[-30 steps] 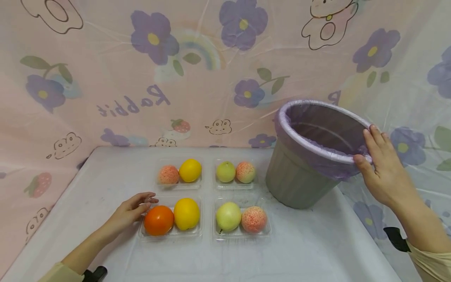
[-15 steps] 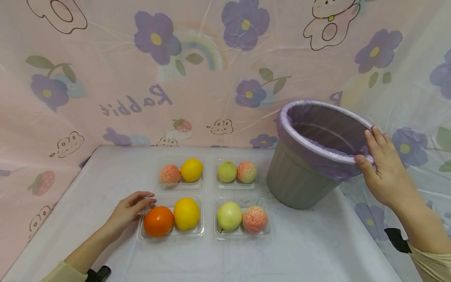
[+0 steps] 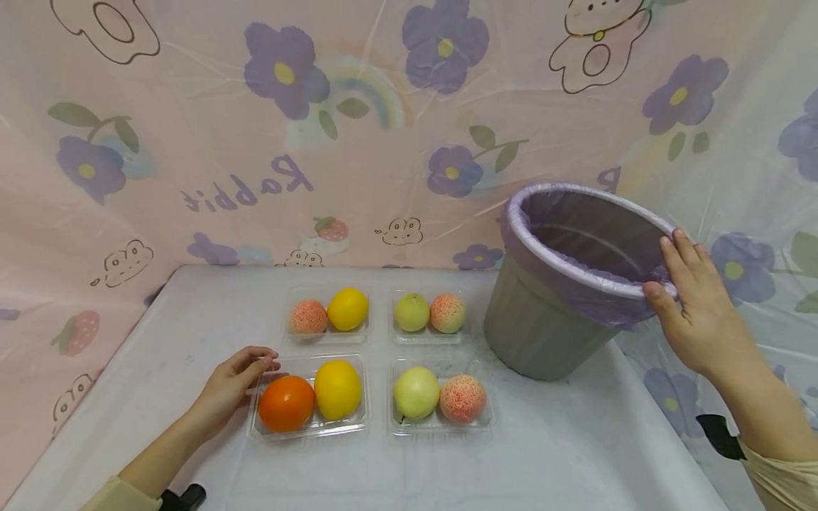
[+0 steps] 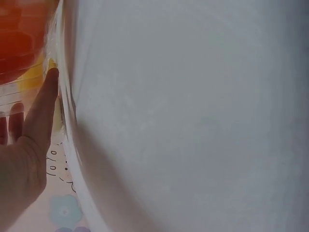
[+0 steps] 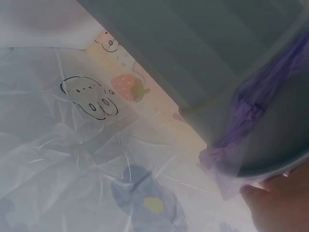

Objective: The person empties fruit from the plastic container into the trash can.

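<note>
At the front left, a clear plastic tray (image 3: 319,426) holds an orange (image 3: 286,403) and a lemon (image 3: 337,389). My left hand (image 3: 224,387) grips the tray's left side; the left wrist view shows the thumb at the rim and fingers behind the clear plastic. My right hand (image 3: 699,312) rests against the right side of the rim of a grey-green bin (image 3: 543,319), fingers extended and thumb spread apart. A purple bag (image 3: 588,294) lines the bin and folds over its rim. The bin leans to the right.
To the right, another clear tray (image 3: 441,427) carries a green pear (image 3: 416,392) and a speckled peach (image 3: 463,399). Two more fruit trays stand behind: one with a peach (image 3: 309,316) and lemon (image 3: 348,309), one with a green fruit (image 3: 412,312) and peach (image 3: 447,313). A patterned curtain (image 3: 383,156) backs the table.
The front left tray has shifted slightly and its far edge appears a little raised, with my left hand still at its side. The right hand and bin have stayed put.
</note>
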{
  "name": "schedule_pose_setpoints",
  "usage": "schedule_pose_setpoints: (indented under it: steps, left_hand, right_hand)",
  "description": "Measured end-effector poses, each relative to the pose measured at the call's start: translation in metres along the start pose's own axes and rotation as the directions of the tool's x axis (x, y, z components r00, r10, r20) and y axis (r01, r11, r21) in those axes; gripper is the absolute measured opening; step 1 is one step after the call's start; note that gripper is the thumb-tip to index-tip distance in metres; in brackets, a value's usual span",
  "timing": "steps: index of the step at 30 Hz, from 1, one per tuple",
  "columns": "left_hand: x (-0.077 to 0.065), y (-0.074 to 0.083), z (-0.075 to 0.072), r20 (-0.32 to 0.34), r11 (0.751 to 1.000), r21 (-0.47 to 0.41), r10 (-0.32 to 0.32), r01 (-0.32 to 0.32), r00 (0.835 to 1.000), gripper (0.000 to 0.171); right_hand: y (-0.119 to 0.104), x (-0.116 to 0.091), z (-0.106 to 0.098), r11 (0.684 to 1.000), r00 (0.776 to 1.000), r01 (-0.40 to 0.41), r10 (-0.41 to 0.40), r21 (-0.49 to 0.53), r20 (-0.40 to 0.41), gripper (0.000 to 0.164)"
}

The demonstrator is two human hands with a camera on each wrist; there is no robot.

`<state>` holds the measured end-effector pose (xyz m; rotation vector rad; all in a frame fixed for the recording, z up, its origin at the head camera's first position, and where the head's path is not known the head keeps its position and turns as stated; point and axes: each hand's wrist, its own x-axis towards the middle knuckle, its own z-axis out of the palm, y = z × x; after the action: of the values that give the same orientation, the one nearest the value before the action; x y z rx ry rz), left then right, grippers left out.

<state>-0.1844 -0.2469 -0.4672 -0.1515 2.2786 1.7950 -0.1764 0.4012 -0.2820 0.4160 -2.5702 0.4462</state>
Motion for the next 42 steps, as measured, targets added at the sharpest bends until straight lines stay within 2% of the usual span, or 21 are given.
schedule_pose_setpoints:
  steps: [7,22,35,42]
  left_hand:
    - [-0.002,0.001,0.002,-0.014,1.0,-0.014,0.002,-0.003,1.0,0.05]
    - [-0.006,0.003,0.003,-0.077,0.996,-0.031,0.08,-0.082,0.994,0.049]
    - [-0.009,0.018,0.002,-0.14,0.983,0.008,0.185,-0.186,0.973,0.052]
    - [-0.007,0.032,0.005,-0.195,0.97,0.006,0.238,-0.241,0.952,0.049]
  right_hand:
    - [0.0,0.0,0.001,1.0,1.0,0.001,-0.001,0.004,-0.002,0.066]
    - [-0.001,0.0,0.0,1.0,1.0,-0.009,0.009,0.014,-0.003,0.066]
    - [-0.001,0.0,0.0,1.0,1.0,-0.003,0.004,0.013,-0.012,0.066]
    - [-0.001,0.0,-0.001,1.0,1.0,-0.011,0.011,0.012,-0.002,0.066]
